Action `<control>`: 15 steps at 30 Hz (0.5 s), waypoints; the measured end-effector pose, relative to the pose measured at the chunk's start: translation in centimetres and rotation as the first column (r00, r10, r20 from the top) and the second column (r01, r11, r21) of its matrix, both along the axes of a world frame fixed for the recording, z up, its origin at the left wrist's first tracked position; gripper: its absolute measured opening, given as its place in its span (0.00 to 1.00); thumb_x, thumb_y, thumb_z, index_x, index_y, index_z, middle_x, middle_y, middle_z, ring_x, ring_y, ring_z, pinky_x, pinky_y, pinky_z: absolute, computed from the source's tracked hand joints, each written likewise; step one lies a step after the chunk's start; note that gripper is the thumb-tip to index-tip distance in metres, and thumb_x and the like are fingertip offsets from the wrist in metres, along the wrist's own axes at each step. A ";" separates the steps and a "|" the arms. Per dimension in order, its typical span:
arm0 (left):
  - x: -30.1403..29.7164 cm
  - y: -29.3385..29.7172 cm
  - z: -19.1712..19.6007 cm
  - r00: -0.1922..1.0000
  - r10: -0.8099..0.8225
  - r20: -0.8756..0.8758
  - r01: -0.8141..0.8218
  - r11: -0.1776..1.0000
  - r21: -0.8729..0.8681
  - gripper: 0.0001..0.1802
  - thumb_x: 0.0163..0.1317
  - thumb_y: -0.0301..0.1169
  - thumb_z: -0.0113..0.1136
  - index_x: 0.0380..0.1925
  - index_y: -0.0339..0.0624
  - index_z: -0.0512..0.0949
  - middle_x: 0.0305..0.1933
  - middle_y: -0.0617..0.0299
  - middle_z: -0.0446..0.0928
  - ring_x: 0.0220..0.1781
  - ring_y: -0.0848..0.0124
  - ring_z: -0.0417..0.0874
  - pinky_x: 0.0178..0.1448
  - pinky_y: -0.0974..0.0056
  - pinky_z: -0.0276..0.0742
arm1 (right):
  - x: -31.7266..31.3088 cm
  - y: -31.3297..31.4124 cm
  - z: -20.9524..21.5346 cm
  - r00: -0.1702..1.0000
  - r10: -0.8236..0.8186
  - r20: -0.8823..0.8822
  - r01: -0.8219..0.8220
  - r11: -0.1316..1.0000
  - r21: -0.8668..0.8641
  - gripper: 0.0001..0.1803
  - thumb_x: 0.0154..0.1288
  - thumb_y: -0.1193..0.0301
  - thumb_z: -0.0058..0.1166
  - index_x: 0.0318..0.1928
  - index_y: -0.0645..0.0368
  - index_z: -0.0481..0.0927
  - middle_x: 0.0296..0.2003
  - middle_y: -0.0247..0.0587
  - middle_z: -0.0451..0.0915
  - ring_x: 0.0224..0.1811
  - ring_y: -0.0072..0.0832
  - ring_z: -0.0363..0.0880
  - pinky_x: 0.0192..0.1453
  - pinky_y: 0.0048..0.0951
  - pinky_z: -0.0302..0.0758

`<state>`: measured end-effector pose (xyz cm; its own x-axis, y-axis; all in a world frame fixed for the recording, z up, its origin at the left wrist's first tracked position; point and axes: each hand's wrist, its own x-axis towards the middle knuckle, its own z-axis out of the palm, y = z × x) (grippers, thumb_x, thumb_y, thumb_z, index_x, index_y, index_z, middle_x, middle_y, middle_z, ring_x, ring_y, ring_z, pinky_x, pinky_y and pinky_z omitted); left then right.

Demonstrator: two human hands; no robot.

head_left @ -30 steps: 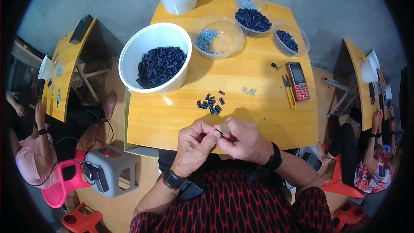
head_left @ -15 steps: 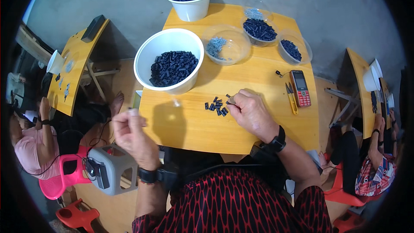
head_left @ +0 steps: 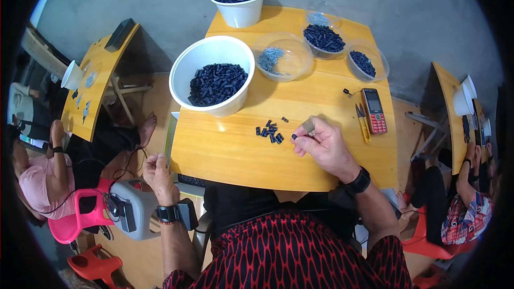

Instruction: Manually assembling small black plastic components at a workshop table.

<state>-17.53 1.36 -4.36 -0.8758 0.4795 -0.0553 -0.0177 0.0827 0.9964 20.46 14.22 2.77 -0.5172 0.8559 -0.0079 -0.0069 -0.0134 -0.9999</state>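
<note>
Above the front right of the table, my right hand is closed with a small black plastic piece pinched at its fingertips. A flat brownish piece shows against its forefinger. Just left of that hand lies a loose pile of short black tubular pieces, with a single one apart behind them. My left hand is off the table's left front edge, fingers drawn together; whatever is in them, if anything, is too small to make out.
A large white bucket of black pieces stands at the left, another white bucket behind. Clear tubs hold metal bits or black pieces. A yellow-handled snipping tool lies beside a red phone. People sit at side tables.
My left hand has dropped lower, away from the bucket. My right hand has lifted off the pile and moved right, turning over with a black piece; one piece stays behind the pile.
</note>
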 end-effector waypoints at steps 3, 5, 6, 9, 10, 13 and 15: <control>1.3 1.0 1.6 0.977 0.031 -0.211 -0.009 0.995 0.103 0.08 0.66 0.27 0.63 0.42 0.38 0.75 0.37 0.67 0.74 0.37 0.78 0.73 0.44 0.72 0.71 | 0.3 -0.4 0.3 0.998 -0.005 -0.057 0.003 0.999 -0.037 0.03 0.69 0.79 0.57 0.41 0.65 0.77 0.37 0.34 0.81 0.39 0.19 0.82 0.43 0.23 0.79; 3.7 1.8 4.1 0.939 0.041 -0.342 0.001 0.992 0.123 0.09 0.66 0.25 0.61 0.43 0.36 0.74 0.39 0.65 0.74 0.39 0.76 0.74 0.48 0.71 0.72 | 0.2 -0.9 -0.4 0.999 -0.003 -0.032 0.004 0.999 0.036 0.02 0.68 0.80 0.57 0.39 0.65 0.77 0.37 0.36 0.81 0.39 0.21 0.82 0.44 0.24 0.79; 4.9 1.9 5.5 0.918 -0.033 -0.395 0.079 0.992 0.101 0.08 0.67 0.24 0.60 0.43 0.35 0.74 0.39 0.65 0.74 0.39 0.76 0.74 0.48 0.71 0.72 | 0.0 -1.2 -0.6 1.000 0.015 -0.006 -0.014 0.994 0.107 0.02 0.67 0.81 0.57 0.38 0.65 0.77 0.36 0.37 0.81 0.40 0.23 0.82 0.44 0.25 0.79; 9.4 2.1 8.1 0.861 -0.351 -0.368 0.402 0.913 0.070 0.05 0.70 0.24 0.57 0.43 0.35 0.76 0.38 0.64 0.76 0.37 0.79 0.75 0.44 0.72 0.72 | -0.7 -2.0 -0.1 0.990 0.069 0.120 -0.116 0.887 0.448 0.07 0.64 0.84 0.58 0.42 0.66 0.80 0.36 0.40 0.80 0.39 0.25 0.81 0.44 0.23 0.77; 10.9 2.2 8.3 0.814 -0.504 -0.290 0.543 0.837 0.068 0.05 0.70 0.25 0.58 0.43 0.36 0.77 0.35 0.65 0.77 0.34 0.79 0.76 0.40 0.71 0.73 | -1.1 -2.4 -0.2 0.992 0.035 0.124 -0.091 0.874 0.477 0.08 0.63 0.83 0.60 0.43 0.65 0.80 0.36 0.41 0.80 0.38 0.27 0.82 0.42 0.25 0.78; 14.9 2.7 8.5 0.587 -0.806 -0.078 0.809 0.588 0.023 0.08 0.68 0.26 0.61 0.44 0.35 0.77 0.34 0.65 0.79 0.35 0.78 0.79 0.43 0.71 0.77 | -1.6 -3.2 0.1 0.997 -0.009 0.078 -0.024 0.912 0.409 0.08 0.62 0.82 0.61 0.42 0.64 0.80 0.36 0.41 0.81 0.37 0.30 0.84 0.40 0.27 0.79; 16.7 3.1 7.9 0.467 -0.884 -0.006 0.884 0.467 0.024 0.09 0.68 0.26 0.63 0.45 0.34 0.76 0.36 0.64 0.80 0.37 0.78 0.80 0.43 0.72 0.77 | -1.3 -3.3 0.5 0.992 -0.028 0.120 -0.026 0.907 0.420 0.08 0.62 0.82 0.62 0.42 0.64 0.80 0.35 0.41 0.82 0.37 0.30 0.84 0.40 0.28 0.79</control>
